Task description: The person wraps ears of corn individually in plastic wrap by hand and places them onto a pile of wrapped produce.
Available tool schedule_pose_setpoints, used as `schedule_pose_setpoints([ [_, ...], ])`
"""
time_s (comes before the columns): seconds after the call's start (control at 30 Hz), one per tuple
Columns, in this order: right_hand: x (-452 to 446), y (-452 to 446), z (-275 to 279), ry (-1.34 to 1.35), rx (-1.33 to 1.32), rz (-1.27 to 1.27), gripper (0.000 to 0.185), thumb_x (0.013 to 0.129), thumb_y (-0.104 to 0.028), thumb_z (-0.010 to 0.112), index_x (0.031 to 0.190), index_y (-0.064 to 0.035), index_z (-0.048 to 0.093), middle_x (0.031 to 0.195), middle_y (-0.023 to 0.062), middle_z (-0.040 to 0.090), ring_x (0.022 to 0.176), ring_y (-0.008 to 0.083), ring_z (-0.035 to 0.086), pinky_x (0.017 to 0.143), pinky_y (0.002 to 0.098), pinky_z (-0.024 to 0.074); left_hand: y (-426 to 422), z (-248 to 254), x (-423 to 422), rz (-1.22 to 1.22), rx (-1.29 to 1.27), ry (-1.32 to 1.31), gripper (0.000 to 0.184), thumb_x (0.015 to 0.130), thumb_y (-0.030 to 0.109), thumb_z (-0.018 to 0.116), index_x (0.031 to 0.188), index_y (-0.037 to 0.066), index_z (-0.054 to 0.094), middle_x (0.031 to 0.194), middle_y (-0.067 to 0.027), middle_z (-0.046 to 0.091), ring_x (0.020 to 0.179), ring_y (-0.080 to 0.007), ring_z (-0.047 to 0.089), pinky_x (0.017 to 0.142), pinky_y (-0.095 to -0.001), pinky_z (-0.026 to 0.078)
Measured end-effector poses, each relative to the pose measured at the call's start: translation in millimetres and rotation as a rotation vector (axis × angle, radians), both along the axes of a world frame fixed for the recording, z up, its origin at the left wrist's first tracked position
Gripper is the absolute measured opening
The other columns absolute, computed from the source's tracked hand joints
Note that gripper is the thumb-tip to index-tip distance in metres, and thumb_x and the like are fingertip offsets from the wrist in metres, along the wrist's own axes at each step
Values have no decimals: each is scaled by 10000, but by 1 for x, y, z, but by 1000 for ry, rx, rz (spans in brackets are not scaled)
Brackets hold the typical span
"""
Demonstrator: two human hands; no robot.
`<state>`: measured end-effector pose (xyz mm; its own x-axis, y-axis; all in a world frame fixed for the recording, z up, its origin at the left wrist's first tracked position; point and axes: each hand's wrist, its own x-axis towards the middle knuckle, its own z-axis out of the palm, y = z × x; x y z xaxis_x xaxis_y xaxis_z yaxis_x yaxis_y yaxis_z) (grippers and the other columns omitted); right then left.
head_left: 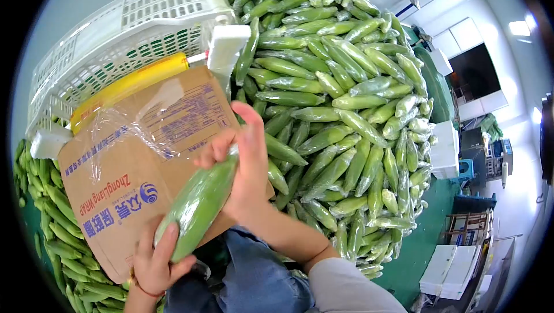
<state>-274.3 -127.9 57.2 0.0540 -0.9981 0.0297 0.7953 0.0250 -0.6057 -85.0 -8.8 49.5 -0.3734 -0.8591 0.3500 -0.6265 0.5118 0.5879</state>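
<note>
An ear of corn (199,206) in its green husk, with shiny clear film on it, is held at a slant above a cardboard box. My left hand (158,258) is closed around its lower end, thumb on top. My right hand (239,166) is at the upper end, its palm against the husk and its fingers bent over the tip; one finger sticks up. Crumpled clear film (130,134) lies on the printed cardboard box (124,212). Behind the box is a yellow film roll (135,82) between white foam blocks (226,50).
A large heap of film-wrapped corn (340,99) rises on the right. More corn (69,243) without visible wrap is piled on the left. A white plastic crate (138,24) stands behind the roll. White foam boxes (447,269) stand on the green floor (424,226) farther right.
</note>
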Motion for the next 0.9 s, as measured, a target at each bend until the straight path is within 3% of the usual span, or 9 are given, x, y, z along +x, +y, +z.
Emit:
schedule_pose_setpoints([
  [0.13, -4, 50, -38, 561, 17, -103, 459, 1003, -317, 477, 1339, -15, 400, 1010, 102, 625, 964, 226, 634, 856, 378, 516, -58, 31, -62, 6, 282, -267, 705, 759, 320, 763, 1376, 111, 491, 1312, -204, 500, 1019, -398, 613, 807, -422, 545],
  [0.3, -162, -35, -12, 14, 498, -479, 419, 977, -433, 434, 1009, -33, 556, 925, 123, 627, 769, 254, 603, 730, 396, 509, -36, -8, -42, 14, 45, -345, 669, 747, 268, 753, 1353, 110, 519, 1363, -203, 466, 1189, -391, 508, 1025, -518, 393],
  [0.37, -302, -101, -18, 530, 111, -519, 451, 961, -432, 470, 1128, -15, 506, 1023, 144, 590, 922, 268, 565, 822, 397, 458, -10, -32, -9, 177, 126, -402, 640, 755, 198, 739, 1349, 95, 523, 1391, -215, 448, 1244, -386, 478, 1067, -534, 352],
  [0.43, -420, -144, 0, 45, 252, -632, 588, 956, -414, 513, 1322, 33, 402, 1262, 174, 514, 1168, 290, 485, 1023, 410, 367, 18, -37, 17, 284, 149, -438, 635, 758, 182, 738, 1348, 87, 523, 1407, -216, 438, 1273, -389, 460, 1076, -543, 335],
  [0.53, -297, -129, -6, 674, 20, -740, 597, 975, -326, 517, 1416, 51, 375, 1328, 156, 540, 1239, 263, 501, 1114, 389, 336, 27, -50, 54, 550, 167, -373, 585, 799, 138, 712, 1350, 83, 521, 1424, -201, 441, 1294, -391, 453, 1055, -498, 375],
  [0.6, -169, -78, -30, 1377, -101, -60, 556, 928, -214, 584, 1412, 1, 417, 1410, 160, 485, 1317, 259, 450, 1137, 384, 305, 10, -61, 77, 733, 164, -267, 560, 821, 120, 695, 1352, 84, 519, 1423, -187, 451, 1281, -387, 465, 1035, -461, 406],
  [0.67, -64, -53, -50, 1870, -890, 197, 608, 781, -242, 769, 1319, -72, 542, 1399, 158, 501, 1305, 351, 462, 1061, 439, 385, -29, -66, 104, 782, 72, -290, 542, 841, 96, 677, 1358, 87, 514, 1431, -183, 445, 1287, -372, 460, 1011, -409, 432],
  [0.83, 23, -106, -91, 1538, -1148, 233, 247, 872, -114, 657, 1115, -73, 641, 1135, 126, 662, 1099, 329, 606, 946, 415, 459, -105, -72, 172, 454, -171, -327, 210, 825, 44, 660, 1032, 46, 628, 1090, -158, 659, 1013, -367, 625, 839, -408, 510],
  [0.9, 8, -86, -75, 1611, -712, 305, 129, 881, -97, 646, 1002, -53, 649, 977, 120, 686, 926, 296, 656, 836, 371, 500, -79, -65, 182, 524, -159, -286, 136, 813, 30, 635, 943, 55, 602, 950, -130, 667, 890, -354, 648, 747, -419, 525],
])
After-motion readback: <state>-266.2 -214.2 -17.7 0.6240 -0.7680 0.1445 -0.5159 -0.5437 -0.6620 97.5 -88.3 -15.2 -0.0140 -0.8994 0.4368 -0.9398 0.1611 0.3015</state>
